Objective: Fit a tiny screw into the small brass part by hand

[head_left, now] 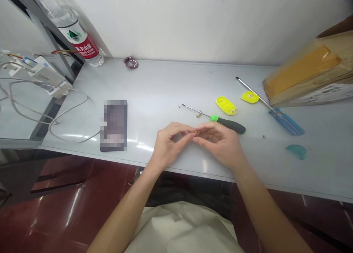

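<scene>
Head view looks down on both hands, raised just above a pale surface (165,87) near its front edge. The left hand (168,144) and right hand (217,144) come together in a tight pinch, their fingertips (191,133) closed on a small brass part (196,132), which is the only thing held and sits between them, too small to make out in detail. The other fingers curl loosely, leaving a narrow gap inside each hand. Just beyond the right hand lies a screwdriver with a green-and-black handle (228,124), its thin shaft running left towards a tiny screw (179,106), with a small brass piece (198,115) beside the shaft. Further right are two yellow plastic pieces (226,105) (249,97), a blue-handled screwdriver (286,121) and a teal piece (296,151). A cardboard parcel with yellow tape (309,71) sits at the right end. Well left of the left hand lies a pixelated flat rectangle (114,125), with a white cable (68,117) and a charger (48,76) beyond it. A water bottle (79,43) and a beaded hair tie (131,62) lie towards the back, by the wall (193,21). Both wrists pass over the front edge, above a red tiled floor (60,216).
</scene>
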Tool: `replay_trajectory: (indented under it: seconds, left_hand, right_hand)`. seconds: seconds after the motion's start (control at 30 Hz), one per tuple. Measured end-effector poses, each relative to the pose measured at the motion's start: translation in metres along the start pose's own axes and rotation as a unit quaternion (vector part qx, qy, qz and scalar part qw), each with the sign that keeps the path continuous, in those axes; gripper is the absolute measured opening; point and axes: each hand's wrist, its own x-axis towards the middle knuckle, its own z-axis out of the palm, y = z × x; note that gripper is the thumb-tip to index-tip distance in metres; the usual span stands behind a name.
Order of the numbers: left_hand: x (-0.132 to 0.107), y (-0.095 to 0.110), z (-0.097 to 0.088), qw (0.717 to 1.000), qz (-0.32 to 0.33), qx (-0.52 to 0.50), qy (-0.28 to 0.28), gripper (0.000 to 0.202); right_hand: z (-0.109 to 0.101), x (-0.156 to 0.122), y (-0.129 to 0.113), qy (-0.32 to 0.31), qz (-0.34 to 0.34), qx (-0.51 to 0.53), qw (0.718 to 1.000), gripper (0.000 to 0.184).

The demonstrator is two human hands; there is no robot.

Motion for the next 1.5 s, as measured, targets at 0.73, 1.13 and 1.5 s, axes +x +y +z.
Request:
replay_trajectory:
  seconds: [0.73,1.13,1.5]
  left_hand:
    - [0.0004,0.0036,0.0036,0.994,0.025,0.108,0.009,0.011]
    - [0.0,0.0013,0.0036,0.993,0.036,0.111,0.007,0.005]
    - [0.0016,0.0018,0.0013,0.997,0.024,0.072,-0.009,0.008]
  right_hand:
    - [0.0045,-0.0013,0.0007,0.032,-0.025,-0.075,0.996,0.018]
    - [0.0039,-0.0016,-0.0031,0.029,0.016,-0.051,0.998,0.026]
    - [0.0,-0.0018,-0.0021,0.035,0.026,-0.003,0.999,0.029]
